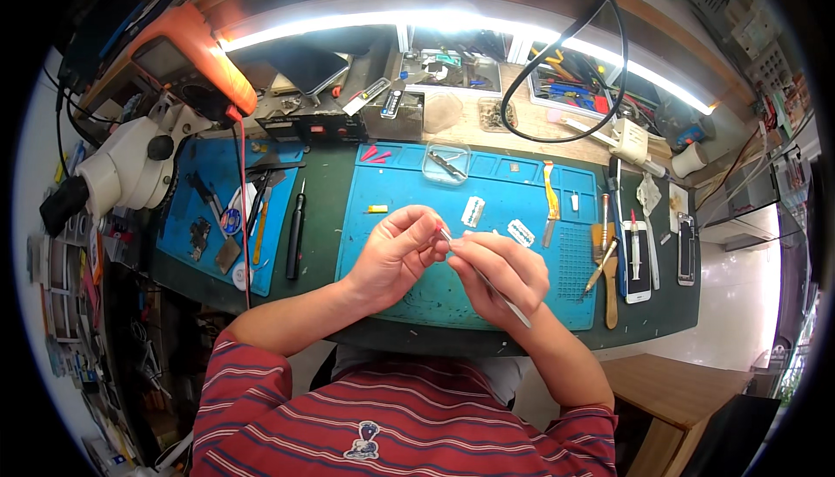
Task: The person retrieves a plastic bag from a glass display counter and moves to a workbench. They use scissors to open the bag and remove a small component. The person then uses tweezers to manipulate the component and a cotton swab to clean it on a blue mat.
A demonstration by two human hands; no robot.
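Observation:
My left hand point(396, 255) is raised over the blue work mat point(417, 290), thumb and forefinger pinched together. A tiny reddish piece shows at those fingertips, too small to name. My right hand point(504, 273) is closed around slim silver tweezers point(519, 313), whose back end sticks out below the palm. Their tip meets the left fingertips. Just beyond the hands lie two razor blades point(472, 211) point(521, 233) and a small yellow piece point(377, 209). Farther back on the mat is a clear plastic box point(446, 163) with dark parts inside.
At the left stand a microscope point(130, 164) and an orange multimeter point(191, 64); a black screwdriver point(297, 225) lies nearby. On the right are a brush point(611, 294), a white phone point(636, 264) with a syringe point(635, 251), and another phone frame point(686, 251). A black cable point(507, 86) loops overhead.

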